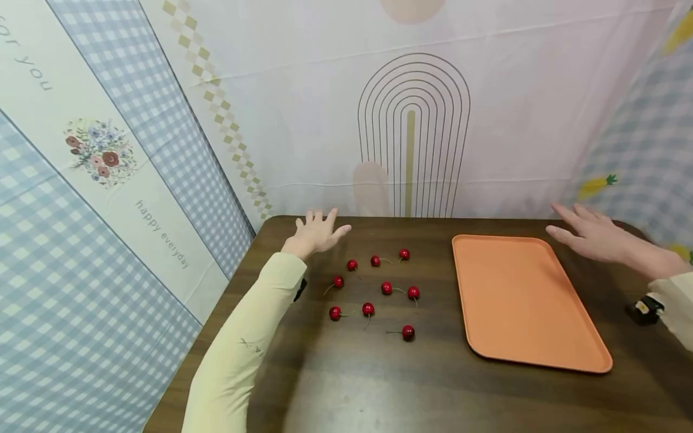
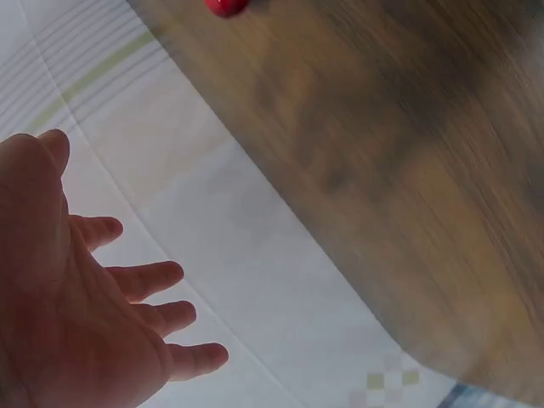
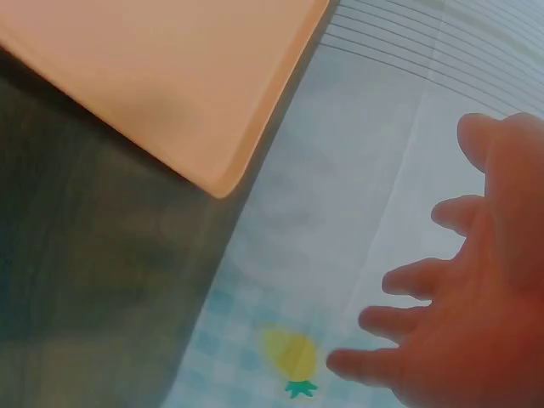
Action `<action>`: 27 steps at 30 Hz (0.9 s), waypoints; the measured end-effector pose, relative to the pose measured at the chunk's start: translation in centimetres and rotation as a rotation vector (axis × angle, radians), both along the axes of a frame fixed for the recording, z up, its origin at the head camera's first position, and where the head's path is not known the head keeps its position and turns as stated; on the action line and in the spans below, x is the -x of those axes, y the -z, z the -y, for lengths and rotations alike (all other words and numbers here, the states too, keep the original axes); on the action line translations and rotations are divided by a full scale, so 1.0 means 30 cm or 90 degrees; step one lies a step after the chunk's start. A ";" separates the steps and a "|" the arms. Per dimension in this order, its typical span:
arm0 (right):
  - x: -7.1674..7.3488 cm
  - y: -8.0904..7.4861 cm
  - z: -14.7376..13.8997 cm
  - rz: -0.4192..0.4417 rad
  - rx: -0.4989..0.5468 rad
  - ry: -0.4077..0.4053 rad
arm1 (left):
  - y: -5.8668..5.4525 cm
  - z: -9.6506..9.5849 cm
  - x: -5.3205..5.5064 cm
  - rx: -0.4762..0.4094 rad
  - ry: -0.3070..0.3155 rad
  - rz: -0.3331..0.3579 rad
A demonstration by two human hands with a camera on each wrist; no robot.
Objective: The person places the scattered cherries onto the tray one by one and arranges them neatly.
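Both hands are held out with fingers spread, and neither holds anything. My left hand [image 1: 316, 233] hovers over the far left part of the table, just left of several red cherries [image 1: 368, 309] with thin stems. The cherries lie scattered, apart from one another. In the left wrist view the left hand [image 2: 85, 289] shows its palm, and one cherry [image 2: 227, 5] appears at the top edge. Beyond the right edge of an orange tray [image 1: 525, 294], my right hand [image 1: 592, 236] is raised. The tray bears nothing. In the right wrist view the tray's corner [image 3: 223, 183] lies near the right hand [image 3: 459, 297].
The dark wooden table [image 1: 346, 385] ends at a pale printed cloth [image 1: 314, 120] hanging behind it. A blue checked cloth [image 1: 32, 180] hangs along the left side, and another checked cloth [image 1: 649, 138] with yellow prints hangs at the right.
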State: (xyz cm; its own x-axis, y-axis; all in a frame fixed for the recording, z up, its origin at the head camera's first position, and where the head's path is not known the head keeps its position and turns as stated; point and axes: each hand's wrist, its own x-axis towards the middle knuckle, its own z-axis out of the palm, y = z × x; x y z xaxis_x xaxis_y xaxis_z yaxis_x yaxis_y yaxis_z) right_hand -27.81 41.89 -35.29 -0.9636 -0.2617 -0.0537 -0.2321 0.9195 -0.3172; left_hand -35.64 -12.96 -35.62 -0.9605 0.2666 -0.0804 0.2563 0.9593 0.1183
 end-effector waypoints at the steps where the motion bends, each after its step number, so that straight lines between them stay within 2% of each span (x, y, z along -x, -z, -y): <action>1: -0.003 0.005 -0.002 0.001 0.016 -0.004 | 0.003 -0.011 0.000 0.000 0.004 0.000; 5: -0.012 0.021 -0.006 0.017 0.057 0.010 | 0.009 -0.056 -0.004 0.004 0.017 0.003; 10: -0.029 0.054 -0.007 0.049 0.066 0.048 | 0.019 -0.118 -0.006 -0.002 0.045 0.019; 15: -0.049 0.089 -0.007 0.034 0.072 0.060 | 0.029 -0.168 -0.012 -0.027 0.076 0.021; 21: -0.087 0.114 -0.020 0.007 0.130 0.069 | 0.047 -0.210 -0.012 -0.073 0.125 -0.006; 27: -0.111 0.169 -0.050 0.047 0.175 0.071 | 0.060 -0.263 -0.020 -0.085 0.157 0.013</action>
